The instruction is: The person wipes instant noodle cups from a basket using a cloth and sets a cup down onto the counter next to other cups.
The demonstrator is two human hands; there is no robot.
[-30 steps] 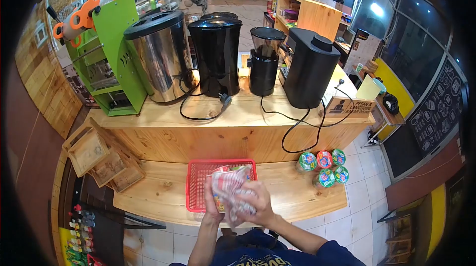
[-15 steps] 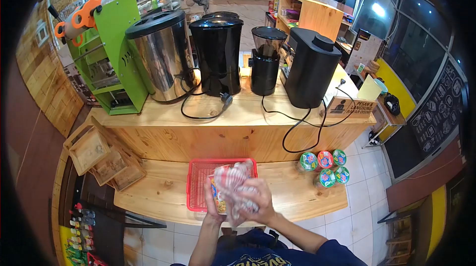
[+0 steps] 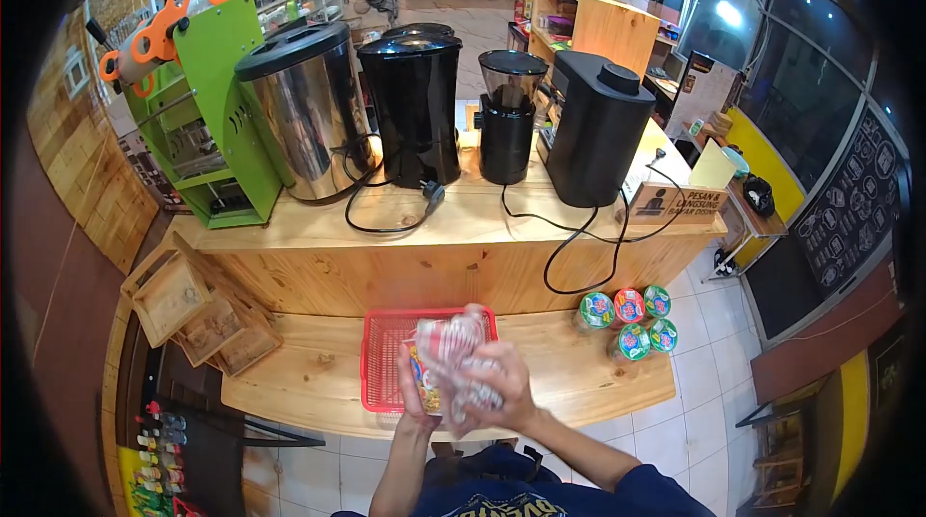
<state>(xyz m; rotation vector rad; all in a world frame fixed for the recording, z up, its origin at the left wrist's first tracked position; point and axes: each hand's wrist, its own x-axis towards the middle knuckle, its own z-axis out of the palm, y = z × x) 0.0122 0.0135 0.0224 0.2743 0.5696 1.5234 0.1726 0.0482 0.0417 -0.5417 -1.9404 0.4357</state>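
Observation:
My left hand (image 3: 413, 399) grips a colourful packet or cup (image 3: 422, 380) from its left side; a cloth covers most of it, so its shape is unclear. Bunched in my right hand (image 3: 509, 388) is a red-and-white patterned cloth (image 3: 451, 348), pressed against that item. Both hands are over the front part of a red plastic basket (image 3: 379, 363), which rests on the lower wooden shelf (image 3: 318, 372). What else the basket holds is hidden by the cloth and hands.
Several lidded cups (image 3: 632, 340) stand right on the lower shelf. Wooden crates (image 3: 207, 314) are at the left. The upper counter (image 3: 386, 232) bears a green machine (image 3: 217, 112), steel container (image 3: 313, 112), black appliances (image 3: 415, 107), loose cables and a wooden sign (image 3: 675, 205).
The cloth and my right hand have shifted slightly against the held item, whose yellow side shows more than a second ago. The camera view has also moved a little.

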